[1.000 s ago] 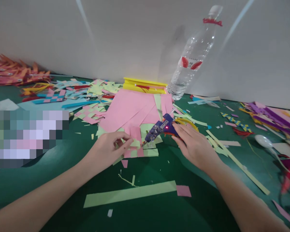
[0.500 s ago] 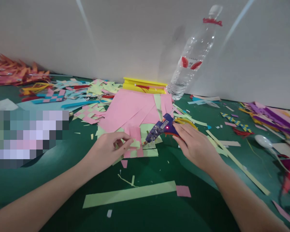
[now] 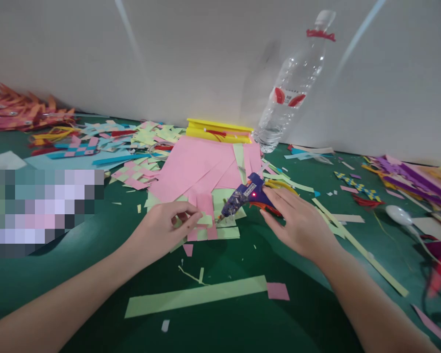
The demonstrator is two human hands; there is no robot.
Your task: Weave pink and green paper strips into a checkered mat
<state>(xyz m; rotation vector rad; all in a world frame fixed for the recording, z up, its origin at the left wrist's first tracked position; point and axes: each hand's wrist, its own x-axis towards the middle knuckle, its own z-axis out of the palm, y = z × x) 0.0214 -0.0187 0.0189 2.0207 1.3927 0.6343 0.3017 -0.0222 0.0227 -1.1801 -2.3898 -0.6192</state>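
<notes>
My left hand (image 3: 169,223) is pinched at the left side of a small weave of pink and light green paper strips (image 3: 206,200). Its thumb and index finger close on the end of a short green paper strip (image 3: 206,220). My right hand (image 3: 299,218) has its fingers stretched out and its thumb apart, beside the handle of a blue glue gun (image 3: 250,190). A red light glows on the gun, its orange trigger shows, and the nozzle points down left at the weave. Pink paper sheets (image 3: 200,164) lie just behind.
A clear water bottle (image 3: 292,83) leans against the grey wall, right of a folded yellow piece (image 3: 220,130). Woven paper pieces (image 3: 135,171) pile up at left. A long green strip (image 3: 196,296) lies in front; a white spoon (image 3: 400,215) is at right.
My right thumb has moved down and away from the glue gun's handle, leaving more of the orange trigger showing. My left hand and the glue gun have hardly moved.
</notes>
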